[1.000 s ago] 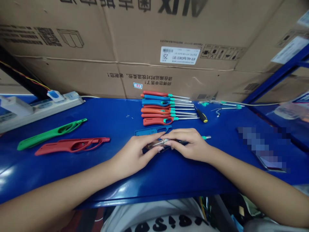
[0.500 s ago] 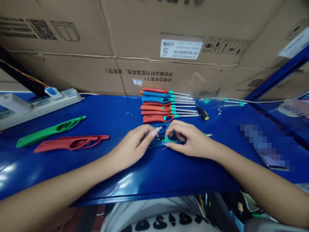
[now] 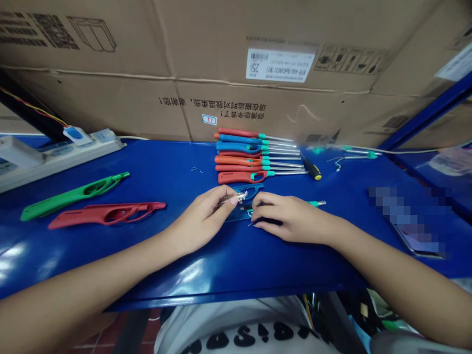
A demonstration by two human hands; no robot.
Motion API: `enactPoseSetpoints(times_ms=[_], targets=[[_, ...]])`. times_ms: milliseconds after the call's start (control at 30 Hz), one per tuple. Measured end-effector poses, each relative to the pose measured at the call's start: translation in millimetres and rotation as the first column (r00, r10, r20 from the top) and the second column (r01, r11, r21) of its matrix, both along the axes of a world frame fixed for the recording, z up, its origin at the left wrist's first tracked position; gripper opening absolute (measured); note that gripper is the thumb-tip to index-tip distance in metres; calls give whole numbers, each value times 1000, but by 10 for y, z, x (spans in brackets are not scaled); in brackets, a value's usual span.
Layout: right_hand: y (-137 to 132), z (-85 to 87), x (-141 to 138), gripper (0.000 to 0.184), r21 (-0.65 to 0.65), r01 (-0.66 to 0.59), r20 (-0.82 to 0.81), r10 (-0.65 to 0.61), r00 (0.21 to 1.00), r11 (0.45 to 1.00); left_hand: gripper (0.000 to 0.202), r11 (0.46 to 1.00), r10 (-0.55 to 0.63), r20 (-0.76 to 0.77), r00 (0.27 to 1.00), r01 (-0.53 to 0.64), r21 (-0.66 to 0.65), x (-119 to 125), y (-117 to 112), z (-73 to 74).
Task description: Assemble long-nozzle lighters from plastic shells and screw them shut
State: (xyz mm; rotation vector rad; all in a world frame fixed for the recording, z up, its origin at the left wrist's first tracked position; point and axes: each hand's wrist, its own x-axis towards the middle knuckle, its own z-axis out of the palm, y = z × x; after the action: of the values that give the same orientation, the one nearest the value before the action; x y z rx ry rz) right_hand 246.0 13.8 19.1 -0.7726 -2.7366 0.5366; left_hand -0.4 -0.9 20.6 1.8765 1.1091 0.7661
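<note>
My left hand (image 3: 208,216) pinches a small clear lighter tank (image 3: 228,199) with a metal valve (image 3: 241,196) at its tip; the fingers hide most of it. My right hand (image 3: 291,216) is curled low over small parts, and a thin dark wire end (image 3: 251,224) shows by its fingertips. What those fingers grip is hidden. Behind the right hand, a metal rod with a teal collar (image 3: 317,203) sticks out to the right. A blue lighter casing half (image 3: 250,189) lies on the table just beyond both hands.
Several red, blue and orange long-necked lighters (image 3: 241,167) lie in a row behind the hands, beside a screwdriver (image 3: 313,169). Green (image 3: 73,197) and red (image 3: 106,215) casings lie left. A power strip (image 3: 62,160), a phone (image 3: 413,226) and rods with teal parts (image 3: 357,155) surround.
My right hand has closed down over the teal part that showed at its fingertips. My left hand still holds the tank, turned slightly. The view has shifted a little.
</note>
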Motion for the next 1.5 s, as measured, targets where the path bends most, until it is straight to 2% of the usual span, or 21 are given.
enactPoseSetpoints(times_ms=[100, 167, 267, 333, 367, 400, 467, 500, 567, 733, 1133, 1500], targets=[[-7, 1, 9, 15, 58, -8, 62, 4, 998, 998, 26, 1000, -13, 6, 1000, 13, 8, 8, -3, -11], [-7, 2, 6, 15, 50, -7, 59, 4, 998, 999, 26, 1000, -19, 4, 1000, 19, 12, 15, -7, -13], [-4, 1, -28, 13, -39, 32, -57, -34, 998, 999, 25, 1000, -17, -12, 1000, 18, 25, 21, -12, -7], [-2, -8, -71, 11, -182, 142, -181, -176, 968, 973, 25, 999, -9, -21, 1000, 9, 33, 19, -11, -5], [0, -15, -94, 12, -301, 205, -220, -277, 935, 931, 25, 999, -4, -22, 1000, 5, 34, 18, -10, -6], [3, -25, -117, 14, -436, 248, -236, -376, 896, 865, 25, 999, 1, -20, 1000, 0, 34, 16, -9, -9], [17, -47, -154, 19, -669, 248, -223, -507, 833, 701, 24, 999, 12, -21, 1000, -11, 32, 14, -4, -17], [28, -56, -165, 22, -739, 214, -222, -532, 817, 638, 24, 999, 16, -21, 1000, -15, 34, 14, -2, -21], [55, -69, -174, 30, -798, 149, -254, -551, 795, 583, 23, 999, 23, -26, 999, -22, 40, 13, 2, -27], [111, -66, -150, 44, -819, 116, -274, -561, 781, 562, 22, 999, 22, -47, 999, -20, 51, 18, 3, -23], [125, -42, -130, 44, -819, 126, -245, -540, 805, 560, 23, 998, 26, -40, 999, -24, 59, 16, 0, -30], [119, -30, -121, 44, -802, 145, -229, -522, 822, 580, 23, 998, 3, -53, 999, 0, 64, 14, -3, -31]])
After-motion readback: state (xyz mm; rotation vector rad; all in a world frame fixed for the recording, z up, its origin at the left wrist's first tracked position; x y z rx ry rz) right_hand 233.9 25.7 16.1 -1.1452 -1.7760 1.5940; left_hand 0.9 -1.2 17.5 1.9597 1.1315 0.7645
